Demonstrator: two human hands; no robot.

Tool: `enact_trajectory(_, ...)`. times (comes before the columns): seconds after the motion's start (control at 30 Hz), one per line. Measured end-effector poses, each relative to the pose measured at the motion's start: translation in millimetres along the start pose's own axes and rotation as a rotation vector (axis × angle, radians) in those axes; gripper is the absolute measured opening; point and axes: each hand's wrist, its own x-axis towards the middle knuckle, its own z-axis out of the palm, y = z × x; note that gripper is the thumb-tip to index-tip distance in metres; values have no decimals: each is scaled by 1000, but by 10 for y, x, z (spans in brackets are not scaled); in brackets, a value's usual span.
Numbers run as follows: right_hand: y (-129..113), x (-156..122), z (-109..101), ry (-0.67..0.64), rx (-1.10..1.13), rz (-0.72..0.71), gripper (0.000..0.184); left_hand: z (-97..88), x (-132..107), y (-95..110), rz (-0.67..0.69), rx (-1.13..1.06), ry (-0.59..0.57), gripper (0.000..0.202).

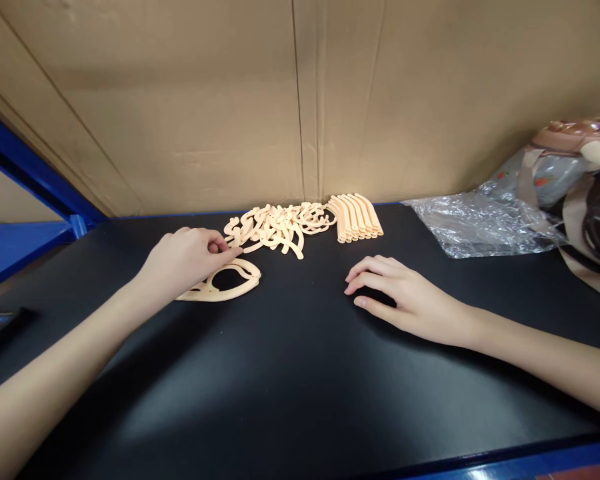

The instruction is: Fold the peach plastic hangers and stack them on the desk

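Note:
My left hand [193, 255] is over a cream plastic frame with curved arms [237, 291], which looks like a folding clothes hanger lying flat on the black table. Its thumb and forefinger are pinched together at the left edge of a loose pile of cream curved plastic pieces [275, 227]. Whatever sits between the fingertips is too small to make out. My right hand [405, 300] hovers low over or rests on the tabletop, holding nothing, fingers loosely bent and thumb apart. Behind it lies a neat stack of curved cream plastic arms [356, 217].
At the back right, a crumpled clear plastic bag [490, 223] lies beside a bottle with a pinkish lid [575, 143] and strap. Brown cardboard [205, 100] walls the rear. A blue metal frame [30, 173] stands left, near a dark device [0, 323] at the table's edge.

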Motion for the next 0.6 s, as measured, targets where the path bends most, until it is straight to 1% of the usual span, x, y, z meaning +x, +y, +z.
enact_trajectory(0.2,1,-3,-1,-12,-9,2,17,-2,10,-23,-51,-54,13,37)
enact_trajectory(0.37,6,-10,-5,-9,-19,-13,18,-3,40,-68,-135,-142,49,33)
enact_trajectory(0.6,13,-9,-5,-6,-31,-25,20,-33,38,-82,-171,-222,118,29)
